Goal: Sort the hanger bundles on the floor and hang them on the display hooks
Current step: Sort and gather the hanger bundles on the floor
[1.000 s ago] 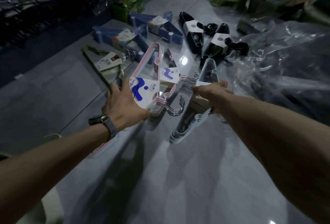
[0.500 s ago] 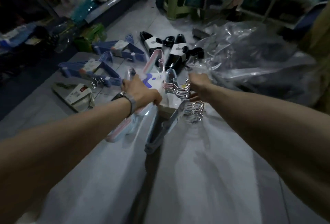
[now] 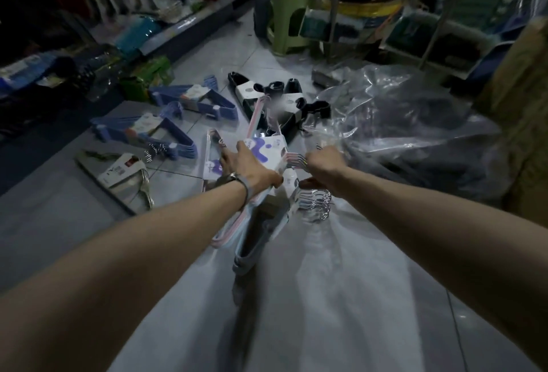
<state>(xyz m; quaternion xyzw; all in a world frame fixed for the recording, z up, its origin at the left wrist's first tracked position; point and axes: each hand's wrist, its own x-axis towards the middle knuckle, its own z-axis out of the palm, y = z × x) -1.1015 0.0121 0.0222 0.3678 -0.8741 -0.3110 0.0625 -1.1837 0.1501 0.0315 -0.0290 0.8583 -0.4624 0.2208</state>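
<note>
- Sorting is in its early stage, by the look of it: two blue bundles (image 3: 204, 98), two black bundles (image 3: 252, 92) and a grey-green bundle (image 3: 118, 176) lie on the tiled floor (image 3: 341, 282), on the near side of the green stool (image 3: 292, 15). No bundle is seen on a display hook, so the hanging is all left to do.
- The person's left hand (image 3: 252, 170), fingers curled, grips a pink hanger bundle (image 3: 264, 149) at its white-and-purple label card, held off the floor well in front of the stool.
- The right hand (image 3: 324, 161) is closed beside it, apparently round the neck of a pale grey-blue bundle (image 3: 258, 241); the exact hold is partly hidden.
- The pink bundle's long axis runs on a line with the stool, one arm tip rising toward it and the other dropping toward the camera.
- The pale bundle hangs much the same way, its low end nearest the camera. Its chrome hooks (image 3: 317, 205) jut sideways, toward the crumpled clear plastic sheeting (image 3: 400, 128) that lies nearer the camera than the stool.
</note>
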